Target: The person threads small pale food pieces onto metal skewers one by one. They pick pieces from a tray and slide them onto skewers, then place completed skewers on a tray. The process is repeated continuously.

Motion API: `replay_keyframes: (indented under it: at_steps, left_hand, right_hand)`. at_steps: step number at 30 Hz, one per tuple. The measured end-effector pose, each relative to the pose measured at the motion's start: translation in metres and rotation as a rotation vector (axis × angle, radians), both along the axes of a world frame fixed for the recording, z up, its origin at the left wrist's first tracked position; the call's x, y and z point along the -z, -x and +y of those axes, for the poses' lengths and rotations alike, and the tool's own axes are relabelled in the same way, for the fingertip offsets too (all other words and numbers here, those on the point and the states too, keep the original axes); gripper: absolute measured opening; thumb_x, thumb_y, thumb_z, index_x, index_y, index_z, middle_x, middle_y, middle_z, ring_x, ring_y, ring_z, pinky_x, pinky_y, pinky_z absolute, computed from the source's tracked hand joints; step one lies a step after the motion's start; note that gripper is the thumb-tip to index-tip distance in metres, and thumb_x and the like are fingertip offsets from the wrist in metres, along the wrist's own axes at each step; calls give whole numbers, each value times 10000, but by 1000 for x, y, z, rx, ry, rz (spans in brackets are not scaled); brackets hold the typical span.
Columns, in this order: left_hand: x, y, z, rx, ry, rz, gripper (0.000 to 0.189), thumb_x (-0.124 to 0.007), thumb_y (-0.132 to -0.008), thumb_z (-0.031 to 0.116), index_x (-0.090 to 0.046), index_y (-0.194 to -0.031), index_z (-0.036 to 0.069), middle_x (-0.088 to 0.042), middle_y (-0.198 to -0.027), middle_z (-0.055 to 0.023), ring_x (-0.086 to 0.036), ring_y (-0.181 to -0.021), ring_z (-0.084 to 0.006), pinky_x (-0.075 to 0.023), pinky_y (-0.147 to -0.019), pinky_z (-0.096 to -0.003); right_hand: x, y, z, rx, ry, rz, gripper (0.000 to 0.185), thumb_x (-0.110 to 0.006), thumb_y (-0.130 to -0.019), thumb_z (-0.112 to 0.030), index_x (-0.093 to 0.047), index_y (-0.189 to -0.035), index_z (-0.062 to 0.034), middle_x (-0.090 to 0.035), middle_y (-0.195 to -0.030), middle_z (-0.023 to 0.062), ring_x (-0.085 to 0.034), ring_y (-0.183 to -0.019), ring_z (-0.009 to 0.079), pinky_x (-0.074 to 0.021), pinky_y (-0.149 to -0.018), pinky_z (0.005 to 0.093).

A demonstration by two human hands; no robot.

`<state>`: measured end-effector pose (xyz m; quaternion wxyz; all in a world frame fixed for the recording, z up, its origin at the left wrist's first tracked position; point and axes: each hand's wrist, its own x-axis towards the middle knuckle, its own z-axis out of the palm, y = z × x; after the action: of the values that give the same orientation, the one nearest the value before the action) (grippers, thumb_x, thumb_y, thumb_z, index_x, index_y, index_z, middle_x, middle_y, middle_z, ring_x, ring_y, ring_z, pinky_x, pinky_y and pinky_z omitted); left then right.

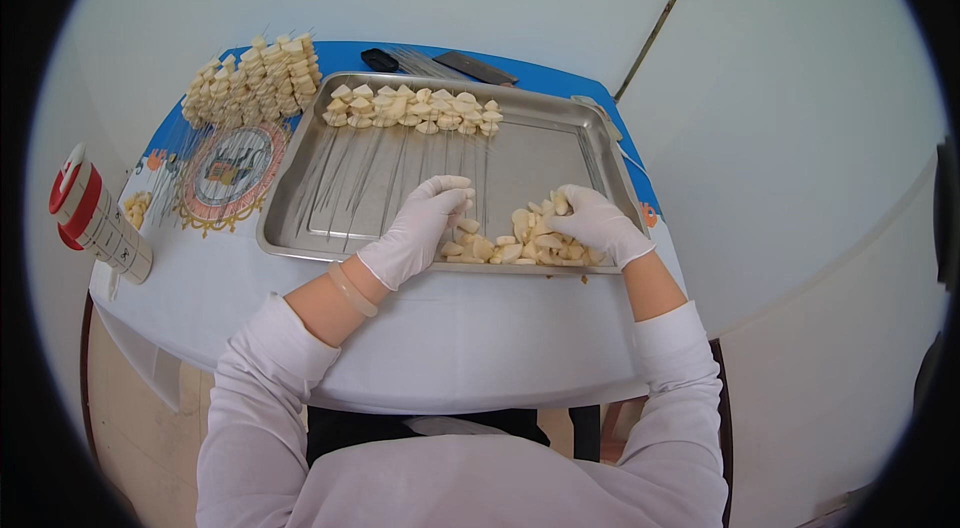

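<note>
Both hands wear thin white gloves over a large metal tray (360,256). My left hand (429,224) has its fingertips drawn together above the near middle of the tray; whether a thin skewer is between them cannot be made out. At the pile of pale cut food pieces (525,243) in the near right corner, my right hand (592,222) has its fingers closed on a pale piece (559,202). Across the tray's far side lies a row of skewered pieces (412,110), their thin metal skewers (364,175) pointing towards me. More bare skewers (589,157) lie along the right side.
A stack of skewered pieces (255,82) stands beyond the tray's left side. Behind the tray lie a cleaver (476,68), loose skewers (424,63) and a black object (379,60). A red-lidded bottle (105,228) stands at the table's left, near small pale pieces (137,208).
</note>
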<state>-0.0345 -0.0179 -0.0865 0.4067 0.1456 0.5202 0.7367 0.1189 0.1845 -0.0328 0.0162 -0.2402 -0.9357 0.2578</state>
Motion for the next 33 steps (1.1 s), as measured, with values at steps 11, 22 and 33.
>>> replay_keyframes:
  at_steps: [11,22,33]
  left_hand:
    - [-2,-7,2,229,-106,316,462,-617,-975,225,-485,-1384,55,-594,-1235,-44,-584,-1022,-117,-476,-905,-249]
    - [2,-2,0,208,-141,226,327,-591,-993,203,-568,-1260,15,-655,-1089,-35,-620,-963,-96,-507,-859,-261]
    - [1,-3,0,185,-95,225,278,-594,-993,229,-592,-1191,33,-653,-1050,-20,-607,-912,-76,-502,-835,-247]
  right_hand:
    - [-31,19,-32,-44,323,244,334,-720,-800,-279,-533,-859,-8,-603,-835,79,-545,-774,155,-471,-722,317]
    - [-35,25,-16,95,32,64,384,-735,-762,-300,-592,-947,5,-651,-935,181,-646,-887,260,-507,-791,365]
    - [-6,26,-11,167,-305,-304,343,-729,-744,-220,-687,-1031,-37,-681,-1084,215,-653,-1037,369,-529,-885,413]
